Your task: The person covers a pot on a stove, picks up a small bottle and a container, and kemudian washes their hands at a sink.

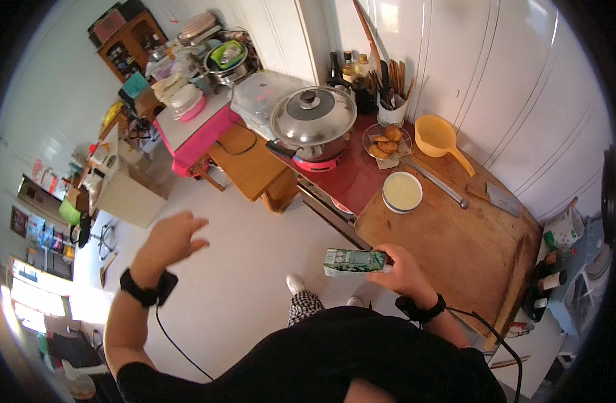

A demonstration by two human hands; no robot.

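Note:
My right hand (401, 269) grips one end of a green and white carton (353, 262), which lies sideways in the air in front of my body and bears printing. Out to the left, my left hand (169, 242) hovers over the floor with its fingers apart and nothing in them. On the wooden cutting board (439, 247), beyond the carton, stands a white bowl (402, 192) filled with something pale yellow. A metal-handled utensil (439, 184) lies beside that bowl.
A lidded steel pan (313, 118) sits on a pink-red cooker. Behind the bowl are a plate of fried patties (387, 142), a yellow ladle (435, 137) and a cleaver (502, 199). Bottles (360, 75) line the wall. A wooden bench (252, 158) stands left of the counter.

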